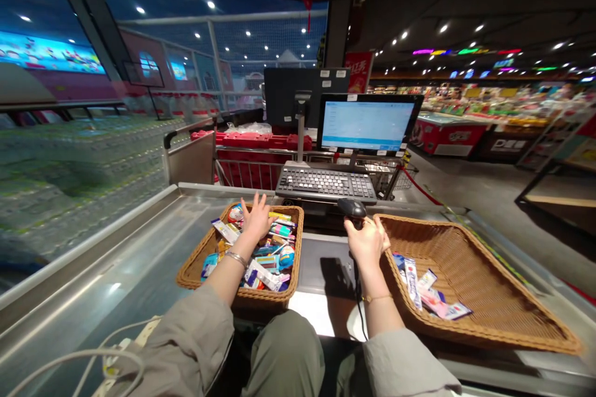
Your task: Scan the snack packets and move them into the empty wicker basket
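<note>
My left hand (255, 218) reaches into the left wicker basket (193, 272), fingers spread over a heap of several small colourful packets (270, 254). My right hand (367, 240) is wrapped round the handle of a black barcode scanner (352, 207), whose cable runs down along my wrist. The scanner's head sits between the two baskets, just in front of the keyboard. The right wicker basket (470, 273) holds a few packets (431, 294) at its near left side.
A keyboard (326, 184) and a lit monitor (367, 124) stand behind the baskets on a steel checkout counter (139, 260). A second screen's back (298, 96) and a metal trolley with red crates (251, 155) lie beyond. White cables (93, 356) trail at the lower left.
</note>
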The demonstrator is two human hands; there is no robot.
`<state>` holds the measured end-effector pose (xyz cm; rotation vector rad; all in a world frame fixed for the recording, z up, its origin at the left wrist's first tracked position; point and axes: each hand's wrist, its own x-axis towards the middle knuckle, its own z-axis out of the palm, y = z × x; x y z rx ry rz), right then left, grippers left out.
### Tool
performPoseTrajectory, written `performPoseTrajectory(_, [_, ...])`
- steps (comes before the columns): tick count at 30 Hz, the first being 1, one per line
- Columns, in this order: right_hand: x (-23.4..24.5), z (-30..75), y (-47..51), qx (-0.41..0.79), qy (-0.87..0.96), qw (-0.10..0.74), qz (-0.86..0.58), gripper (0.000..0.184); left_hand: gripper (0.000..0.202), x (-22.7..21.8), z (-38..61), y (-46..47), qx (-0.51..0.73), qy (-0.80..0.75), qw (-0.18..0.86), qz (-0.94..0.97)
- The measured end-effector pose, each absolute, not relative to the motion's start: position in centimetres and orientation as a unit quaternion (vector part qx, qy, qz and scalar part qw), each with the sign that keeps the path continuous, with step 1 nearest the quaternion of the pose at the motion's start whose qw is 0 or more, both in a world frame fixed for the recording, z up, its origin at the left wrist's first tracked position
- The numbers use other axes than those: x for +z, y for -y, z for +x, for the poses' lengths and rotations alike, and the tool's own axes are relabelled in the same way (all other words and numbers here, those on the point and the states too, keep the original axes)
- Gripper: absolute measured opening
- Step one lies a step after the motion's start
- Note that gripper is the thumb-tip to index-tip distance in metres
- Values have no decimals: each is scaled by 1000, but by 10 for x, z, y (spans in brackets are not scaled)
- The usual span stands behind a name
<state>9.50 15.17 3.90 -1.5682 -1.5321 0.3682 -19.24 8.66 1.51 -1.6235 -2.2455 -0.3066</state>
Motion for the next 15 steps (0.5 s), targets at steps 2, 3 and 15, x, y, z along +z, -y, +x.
performPoseTrajectory(2, [36,94,-152,151,619,439,-633,30,28,13,-198,-88,-94,797,170,-573])
performPoseTrajectory(3, [34,93,-152,152,619,438,-634,29,27,12,-199,-89,-86,798,165,-573])
performPoseTrajectory(15, [27,94,-154,144,630,419,-638,31,39,2,-209,-97,-103,842,76,-524])
